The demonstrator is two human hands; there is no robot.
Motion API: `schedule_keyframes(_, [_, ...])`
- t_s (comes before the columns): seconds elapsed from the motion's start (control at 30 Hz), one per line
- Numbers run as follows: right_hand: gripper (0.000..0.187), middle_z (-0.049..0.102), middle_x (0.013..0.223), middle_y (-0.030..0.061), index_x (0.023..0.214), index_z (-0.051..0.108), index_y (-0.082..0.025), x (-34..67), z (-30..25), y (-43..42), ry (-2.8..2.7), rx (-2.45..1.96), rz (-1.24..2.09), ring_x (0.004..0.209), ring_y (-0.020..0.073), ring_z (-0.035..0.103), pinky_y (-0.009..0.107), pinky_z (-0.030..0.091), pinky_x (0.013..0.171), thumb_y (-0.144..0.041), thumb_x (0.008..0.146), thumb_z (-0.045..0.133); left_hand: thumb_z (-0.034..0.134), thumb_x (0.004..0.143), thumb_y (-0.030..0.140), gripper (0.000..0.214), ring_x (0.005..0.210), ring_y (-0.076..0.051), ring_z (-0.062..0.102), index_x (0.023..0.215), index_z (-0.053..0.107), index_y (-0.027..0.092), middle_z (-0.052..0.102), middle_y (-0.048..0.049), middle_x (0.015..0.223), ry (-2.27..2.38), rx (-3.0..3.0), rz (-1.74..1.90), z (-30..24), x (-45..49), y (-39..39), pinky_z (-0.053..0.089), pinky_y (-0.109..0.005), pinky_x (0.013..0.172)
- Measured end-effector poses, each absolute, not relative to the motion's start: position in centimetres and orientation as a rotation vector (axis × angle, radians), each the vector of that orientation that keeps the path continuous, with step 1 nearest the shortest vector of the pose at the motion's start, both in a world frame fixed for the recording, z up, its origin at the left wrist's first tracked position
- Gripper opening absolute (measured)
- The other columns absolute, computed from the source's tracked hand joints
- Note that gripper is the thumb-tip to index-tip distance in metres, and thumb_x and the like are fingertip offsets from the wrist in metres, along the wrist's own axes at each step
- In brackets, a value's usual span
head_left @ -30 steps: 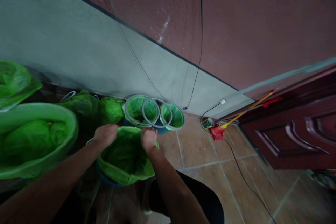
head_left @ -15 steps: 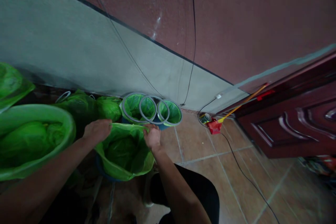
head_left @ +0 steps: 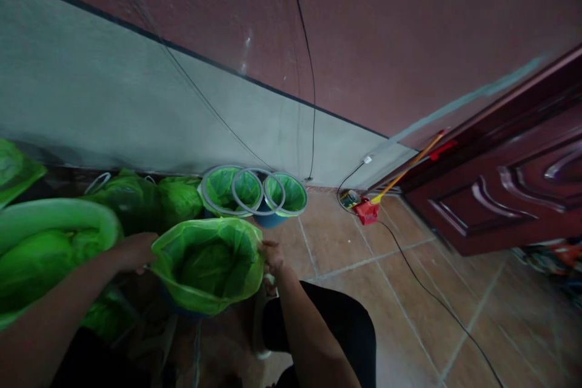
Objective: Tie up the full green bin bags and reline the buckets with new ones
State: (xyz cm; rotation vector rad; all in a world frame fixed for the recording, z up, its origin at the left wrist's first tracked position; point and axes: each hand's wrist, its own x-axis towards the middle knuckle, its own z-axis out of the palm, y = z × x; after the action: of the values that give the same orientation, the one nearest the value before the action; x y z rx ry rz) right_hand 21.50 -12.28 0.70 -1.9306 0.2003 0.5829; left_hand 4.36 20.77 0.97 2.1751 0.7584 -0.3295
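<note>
Gripping opposite sides of the green bag [head_left: 207, 267], the person's two hands pull its mouth wide over a small blue bucket [head_left: 182, 309] on the floor just in front of them. The left hand [head_left: 134, 251] closes on the bag's edge at the left, the right hand [head_left: 273, 257] pinches the edge at the right — a hold on both sides at once that keeps the thin plastic taut and open, with the surplus folding down outside the bucket. Only a sliver of that bucket shows below the hanging plastic. Behind it, against the grey wall [head_left: 113, 109], stand the lined buckets [head_left: 248, 194], their bags clamped under grey rings, set close together so that the rims overlap. Bunched green bags [head_left: 150, 200] lie to their left, and a large green tub [head_left: 54, 242] sits just beside the left forearm. Well apart on the tiled floor [head_left: 386, 291] lie a red object [head_left: 366, 211] and a black cable [head_left: 436, 300] — near a dark wooden door [head_left: 513, 194].
</note>
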Motion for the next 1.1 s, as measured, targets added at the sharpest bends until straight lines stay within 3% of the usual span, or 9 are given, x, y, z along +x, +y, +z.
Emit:
schedule_keyframes(0.1, [0.009, 0.069, 0.063, 0.0005, 0.076, 0.07, -0.019, 22.1, 1.7, -12.3, 0.172, -1.974, 0.488, 0.073, 0.0222, 0.072, 0.03, 0.057, 0.07, -0.023, 0.069, 0.073, 0.059, 0.066, 0.024, 0.01, 0.061, -0.025, 0.07, 0.072, 0.065, 0.019, 0.071, -0.0012, 0.064, 0.677, 2.191, -0.427, 2.7, 5.0, 20.7, 0.05, -0.029, 0.057])
schedule_keyframes(0.27, [0.011, 0.078, 0.087, 0.0039, 0.081, 0.073, -0.022, 22.8, 6.3, -12.3, -0.172, -2.075, 0.182, 0.087, 0.0218, 0.073, 0.035, 0.055, 0.089, -0.021, 0.072, 0.067, 0.065, 0.066, 0.038, 0.022, 0.073, -0.026, 0.071, 0.08, 0.071, 0.021, 0.078, -0.0056, 0.074, 0.631, 2.298, -0.131, 9.0, 6.1, 21.7, 0.053, -0.031, 0.067])
schedule_keyframes(0.43, [0.016, 0.078, 0.081, 0.0024, 0.084, 0.074, -0.021, 21.5, 13.1, -10.2, -0.333, -1.673, 0.202, 0.076, 0.0182, 0.071, 0.033, 0.056, 0.08, -0.031, 0.072, 0.075, 0.062, 0.078, 0.057, 0.05, 0.094, -0.027, 0.074, 0.112, 0.073, 0.022, 0.083, -0.0038, 0.095, 0.413, 2.148, 0.166, 14.9, 6.1, 19.2, 0.053, -0.036, 0.092])
schedule_keyframes(0.63, [0.03, 0.077, 0.082, -0.0001, 0.096, 0.075, -0.023, 20.2, 19.6, -7.8, -0.44, -1.348, 0.447, 0.075, 0.0152, 0.07, 0.032, 0.057, 0.078, -0.035, 0.071, 0.085, 0.065, 0.078, 0.057, 0.049, 0.094, -0.027, 0.075, 0.108, 0.073, 0.019, 0.082, -0.0076, 0.098, 0.278, 1.843, 0.23, 16.2, 8.8, 12.7, 0.058, -0.038, 0.089])
schedule_keyframes(0.77, [0.044, 0.075, 0.09, -0.0009, 0.109, 0.072, -0.024, 20.3, 18.5, -6.8, -0.471, -1.27, 0.584, 0.076, 0.0133, 0.067, 0.028, 0.056, 0.074, -0.034, 0.068, 0.087, 0.066, 0.076, 0.053, 0.043, 0.095, -0.026, 0.075, 0.103, 0.074, 0.021, 0.082, -0.0055, 0.099, 0.277, 1.774, 0.237, 15.9, 10.5, 11.1, 0.059, -0.038, 0.09])
schedule_keyframes(0.93, [0.054, 0.064, 0.073, -0.0071, 0.114, 0.065, -0.024, 19.7, 13.0, -4.8, -0.574, -1.462, 0.675, 0.062, 0.0107, 0.057, 0.023, 0.048, 0.061, -0.028, 0.064, 0.084, 0.064, 0.078, 0.053, 0.04, 0.096, -0.025, 0.075, 0.099, 0.076, 0.022, 0.081, -0.0054, 0.1, 0.243, 1.716, 0.184, 15.5, 11.2, 10.8, 0.058, -0.036, 0.09])
schedule_keyframes(1.0, [0.043, 0.065, 0.077, -0.0054, 0.109, 0.066, -0.023, 19.3, 11.5, -4.1, -0.675, -1.556, 0.69, 0.067, 0.0127, 0.058, 0.024, 0.048, 0.063, -0.028, 0.068, 0.08, 0.062, 0.08, 0.054, 0.04, 0.094, -0.025, 0.074, 0.099, 0.077, 0.022, 0.081, -0.0055, 0.097, 0.204, 1.727, 0.126, 15.1, 11.6, 10.5, 0.057, -0.036, 0.09])
schedule_keyframes(1.1, [0.012, 0.062, 0.07, -0.0033, 0.079, 0.065, -0.022, 19.4, 10.6, -3.7, -0.699, -1.607, 0.641, 0.063, 0.0127, 0.053, 0.024, 0.045, 0.06, -0.033, 0.079, 0.067, 0.059, 0.082, 0.053, 0.045, 0.094, -0.026, 0.074, 0.111, 0.075, 0.021, 0.081, -0.006, 0.098, 0.259, 1.737, 0.123, 14.4, 12.4, 9.9, 0.057, -0.036, 0.091])
